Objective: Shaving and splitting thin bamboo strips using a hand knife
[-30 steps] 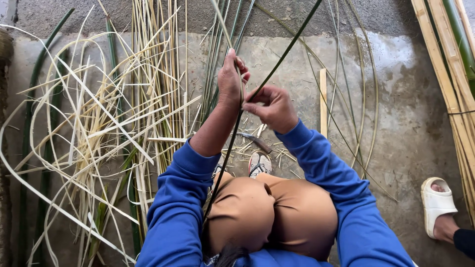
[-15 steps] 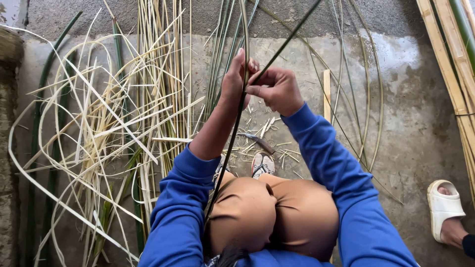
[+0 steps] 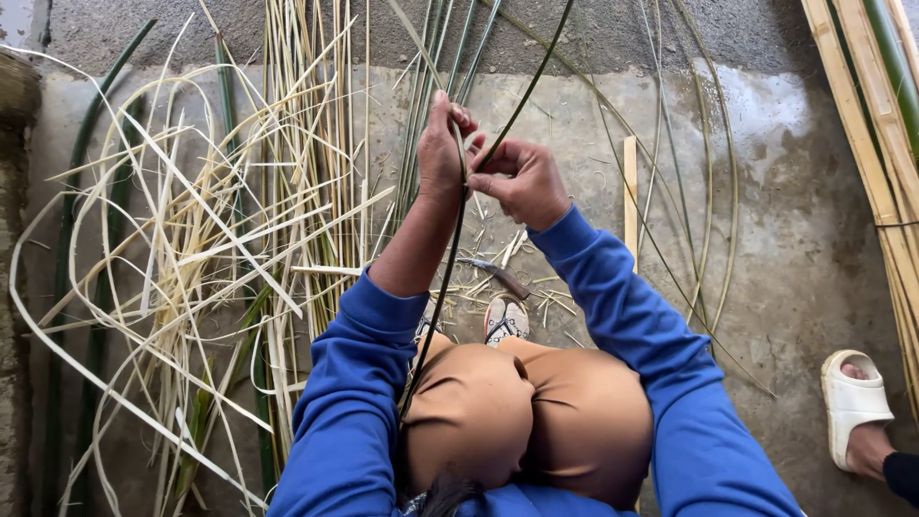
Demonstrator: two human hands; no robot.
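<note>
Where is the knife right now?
In the head view, the knife lies on the concrete floor just below the right hand, near the person's shoe, among small bamboo scraps.

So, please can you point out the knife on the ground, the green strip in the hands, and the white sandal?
knife [image 3: 500,278], head view, on the blade's middle.
green strip [image 3: 525,94], head view, on the stretch above the hands.
white sandal [image 3: 850,402], head view, on the strap.

Dark green bamboo strip [image 3: 450,258] at frame centre; pale yellow-cream bamboo strips [image 3: 191,239] at left; bright blue sleeves [image 3: 622,316]; tan-orange trousers [image 3: 526,412]; mottled grey concrete floor [image 3: 795,258]; white sandal [image 3: 852,397] at right.
</note>
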